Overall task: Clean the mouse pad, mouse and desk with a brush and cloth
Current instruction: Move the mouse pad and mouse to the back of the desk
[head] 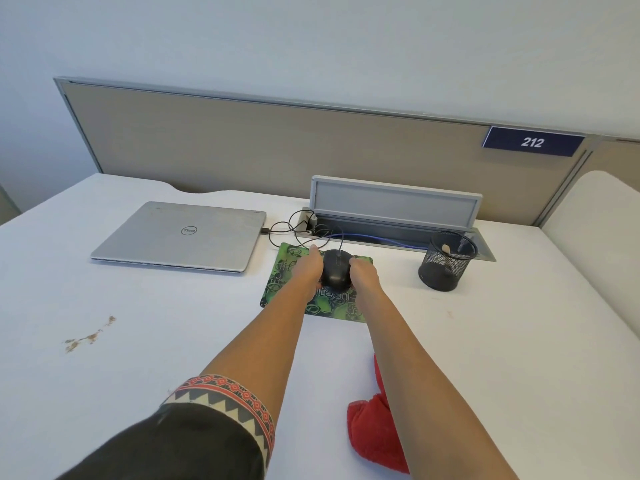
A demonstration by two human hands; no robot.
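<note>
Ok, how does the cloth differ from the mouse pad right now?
The cloth is plain red and bunched up, at the near edge; the mouse pad is green-patterned, flat, farther back. The mouse sits on the mouse pad, not the cloth. Both lie on the white desk.
</note>
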